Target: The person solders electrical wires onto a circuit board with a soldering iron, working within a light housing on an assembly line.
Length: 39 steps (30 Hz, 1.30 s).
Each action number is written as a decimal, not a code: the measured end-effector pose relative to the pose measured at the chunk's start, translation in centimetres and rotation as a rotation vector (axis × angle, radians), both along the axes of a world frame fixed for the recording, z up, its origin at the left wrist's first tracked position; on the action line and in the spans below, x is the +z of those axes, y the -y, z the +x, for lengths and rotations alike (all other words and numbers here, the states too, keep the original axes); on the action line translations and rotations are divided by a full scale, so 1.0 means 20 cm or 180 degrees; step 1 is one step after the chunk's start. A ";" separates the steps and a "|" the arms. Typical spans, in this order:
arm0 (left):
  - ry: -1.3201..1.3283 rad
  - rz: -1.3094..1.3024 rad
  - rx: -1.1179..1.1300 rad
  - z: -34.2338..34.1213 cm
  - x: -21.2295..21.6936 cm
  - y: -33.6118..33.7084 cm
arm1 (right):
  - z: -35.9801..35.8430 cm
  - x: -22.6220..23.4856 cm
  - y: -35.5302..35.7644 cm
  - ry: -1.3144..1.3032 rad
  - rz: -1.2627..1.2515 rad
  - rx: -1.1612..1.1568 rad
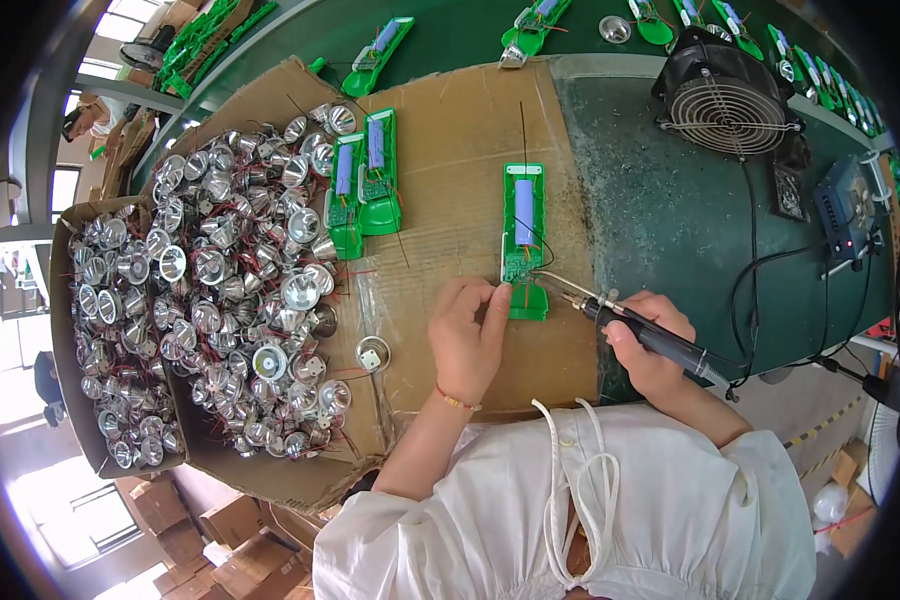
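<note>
My right hand (655, 340) is closed round the black handle of a soldering iron (660, 340). The iron's metal tip reaches a small green circuit board (519, 266) in an open green plastic housing (527, 302). A purple cylindrical battery (524, 212) lies lengthwise in that housing, with a black wire standing out past its far end. At the housing's left edge, beside the board, my left hand (470, 330) is closed with thumb and fingertips together. What those fingertips pinch is too small to make out. Two similar green housings (378, 212) with batteries rest to the left.
Cardboard boxes (240, 470) full of silver reflector cups stand at left. One loose reflector (373, 353) lies on the cardboard sheet (440, 130). At right are a black fan (727, 112) and a blue soldering station (850, 210) with cables. More green housings (378, 58) line the far side.
</note>
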<state>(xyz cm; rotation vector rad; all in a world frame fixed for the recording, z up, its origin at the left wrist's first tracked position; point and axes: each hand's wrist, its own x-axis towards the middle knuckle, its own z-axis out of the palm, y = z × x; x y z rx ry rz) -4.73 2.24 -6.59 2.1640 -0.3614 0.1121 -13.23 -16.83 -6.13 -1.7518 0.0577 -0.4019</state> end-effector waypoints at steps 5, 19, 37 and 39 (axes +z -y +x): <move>-0.0043 -0.0016 0.0070 -0.01 0.01 0.01 | 0.00 -0.02 0.00 0.0049 0.0075 -0.0033; -0.0215 0.0017 0.0199 -0.02 0.01 0.02 | -0.03 -0.04 0.00 -0.0126 0.0352 -0.0085; -0.0005 -0.0053 0.0056 -0.02 0.00 0.03 | -0.03 -0.02 -0.01 -0.0151 0.0634 -0.0196; -0.0241 0.0031 0.0182 -0.02 0.03 0.04 | -0.02 -0.02 0.00 -0.0105 0.0559 -0.0119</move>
